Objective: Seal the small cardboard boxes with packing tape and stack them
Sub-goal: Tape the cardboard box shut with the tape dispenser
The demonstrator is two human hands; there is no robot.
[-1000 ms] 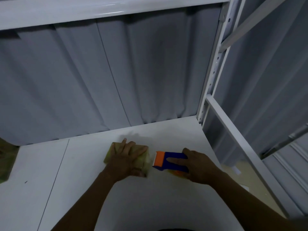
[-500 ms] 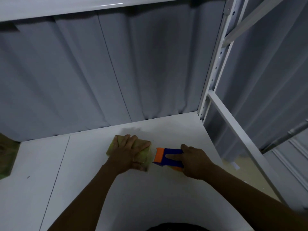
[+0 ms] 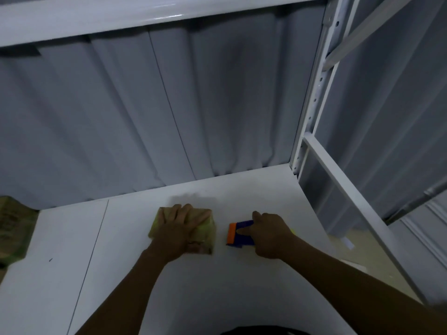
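Head cam: your L hand lies flat, fingers straight, pressing the small box, which is tan cardboard w/ a yellowish sheen, directly under them on the white tabletop. Just R of those fingers, clear of the box, your R hand grips the blue-orange tape dispenser.

Left hand lies flat over the small cardboard box, hiding most of its top, right hand covers the rear of the blue-and-orange tape dispenser, and the brown cardboard at far left is blurred and cut off by the frame edge.
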